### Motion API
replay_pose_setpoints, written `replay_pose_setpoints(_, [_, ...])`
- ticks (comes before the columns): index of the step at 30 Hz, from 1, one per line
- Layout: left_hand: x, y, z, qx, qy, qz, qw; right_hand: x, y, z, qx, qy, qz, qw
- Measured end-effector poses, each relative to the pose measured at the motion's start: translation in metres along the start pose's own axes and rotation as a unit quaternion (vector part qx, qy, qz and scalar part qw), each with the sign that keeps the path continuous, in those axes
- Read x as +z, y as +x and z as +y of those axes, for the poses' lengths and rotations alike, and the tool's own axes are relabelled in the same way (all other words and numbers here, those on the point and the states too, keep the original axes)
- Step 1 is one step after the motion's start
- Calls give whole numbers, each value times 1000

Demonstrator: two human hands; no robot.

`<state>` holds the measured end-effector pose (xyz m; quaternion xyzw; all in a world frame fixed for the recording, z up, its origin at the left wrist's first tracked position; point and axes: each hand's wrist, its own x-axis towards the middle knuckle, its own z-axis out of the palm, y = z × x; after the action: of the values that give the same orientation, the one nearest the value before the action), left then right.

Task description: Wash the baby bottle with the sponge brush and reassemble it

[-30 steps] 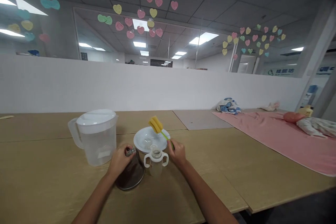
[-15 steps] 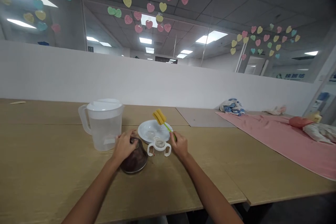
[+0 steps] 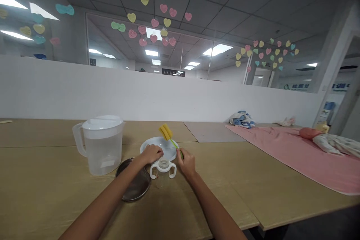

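My right hand (image 3: 186, 163) grips the green handle of a bottle brush with a yellow sponge head (image 3: 165, 132), which sticks up over a white plate (image 3: 171, 150). My left hand (image 3: 152, 153) reaches over the plate's near rim with curled fingers; what they touch is hidden. Between the hands stands a clear baby bottle with a white two-handled collar (image 3: 163, 168), its mouth uncovered. A dark round glass lid (image 3: 134, 184) lies flat on the table under my left forearm. A clear lidded water pitcher (image 3: 100, 144) stands at the left.
The wooden table (image 3: 50, 198) runs along a white partition wall (image 3: 140, 93). A pink cloth (image 3: 284, 148) covers the table's right part, with a doll (image 3: 326, 138) and a blue-white cloth bundle (image 3: 242, 118) on it. The table's front edge drops off at the lower right.
My left hand has let go of the dark lid, which now lies flat, and has moved right to the plate's rim. My right hand still holds the brush.
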<state>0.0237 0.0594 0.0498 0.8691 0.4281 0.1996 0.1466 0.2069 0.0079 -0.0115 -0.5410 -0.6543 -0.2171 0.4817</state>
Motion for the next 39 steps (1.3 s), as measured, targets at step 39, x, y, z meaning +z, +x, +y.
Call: replay_pose_setpoints(39, [19,21,-13,-6,-57,-43,997,11,-2,5,53,-71,-95,992])
